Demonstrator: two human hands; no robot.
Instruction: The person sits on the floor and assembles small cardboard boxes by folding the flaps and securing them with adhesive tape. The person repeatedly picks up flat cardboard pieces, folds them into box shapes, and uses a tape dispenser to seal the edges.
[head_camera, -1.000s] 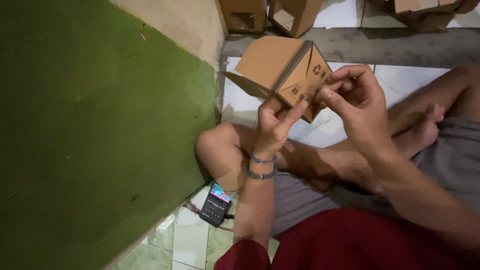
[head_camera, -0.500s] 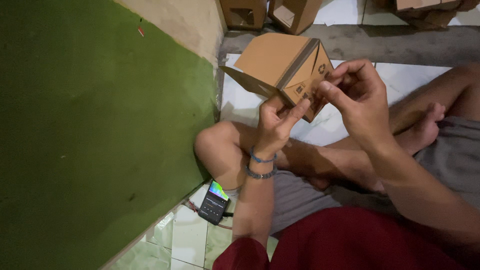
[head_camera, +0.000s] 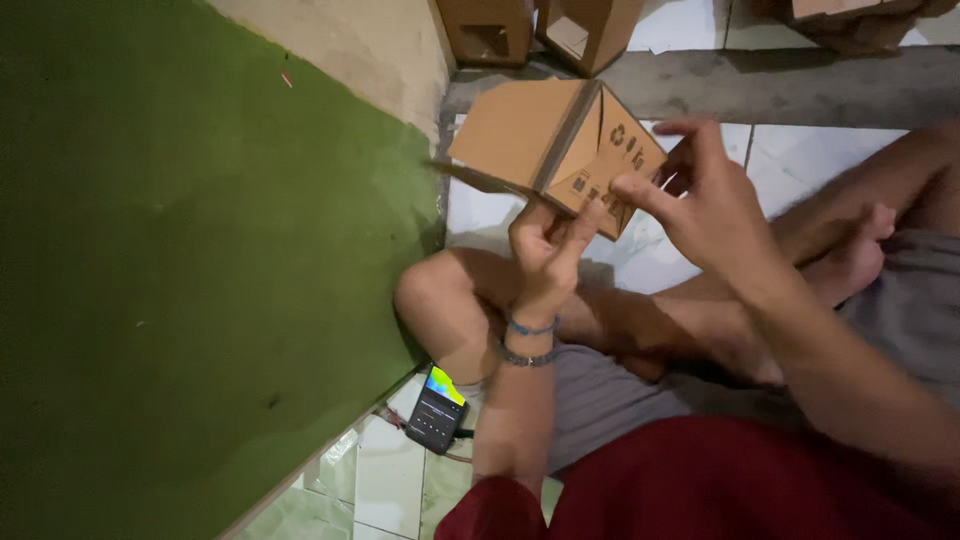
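A small brown cardboard box (head_camera: 520, 135) is held up over my crossed legs, tilted, with its printed end flap facing me. My left hand (head_camera: 545, 245) grips the box's lower edge from underneath; two bracelets ring that wrist. My right hand (head_camera: 705, 195) is at the printed flap on the right side, thumb and fingertips pinching the flap's edge, the other fingers spread.
A green wall (head_camera: 200, 260) fills the left. A phone (head_camera: 435, 412) with a lit screen lies on the white tiled floor (head_camera: 385, 480) by my left knee. More brown cardboard boxes (head_camera: 540, 25) stand at the far wall, past a grey strip of floor (head_camera: 760, 90).
The box has tipped a little, so more of the printed flap faces me. My right hand has opened its fingers and shifted along the flap's edge. My left hand keeps its hold.
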